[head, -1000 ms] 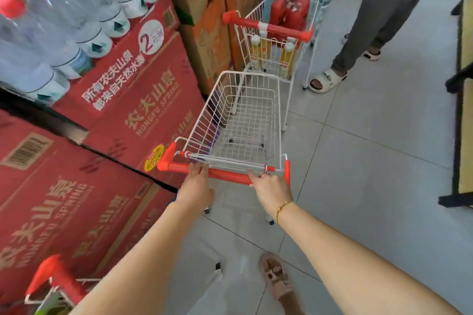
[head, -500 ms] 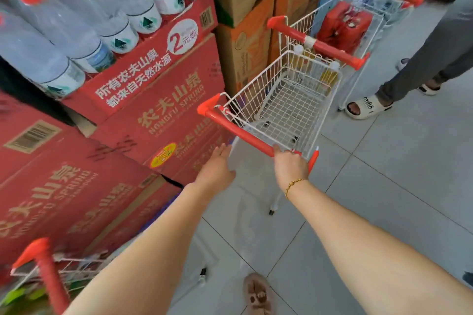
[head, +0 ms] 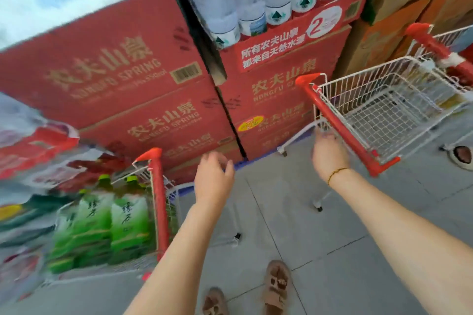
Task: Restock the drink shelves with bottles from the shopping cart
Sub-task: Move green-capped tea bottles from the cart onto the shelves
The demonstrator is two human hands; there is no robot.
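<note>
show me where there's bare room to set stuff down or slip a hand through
Bare floor tiles lie between the full cart and the empty cart, in front of the red cartons. The empty cart's basket is bare too. Crowded: the full cart, packed with green bottles.

The left hand (head: 213, 179) hangs above the grey tiled floor (head: 332, 238) with loosely curled fingers, holding nothing; the right hand (head: 330, 156), with a thin gold bracelet (head: 336, 172) on the wrist, is just beside the red handle of a white wire shopping cart (head: 358, 89); the blur hides whether its fingers touch it; a second wire cart with a red handle (head: 158, 202) stands at the left, carrying green tea bottles with green labels (head: 128, 217); behind are stacked red cardboard boxes (head: 128, 77), and clear plastic water bottles with red caps (head: 230, 7) stand on them.
</note>
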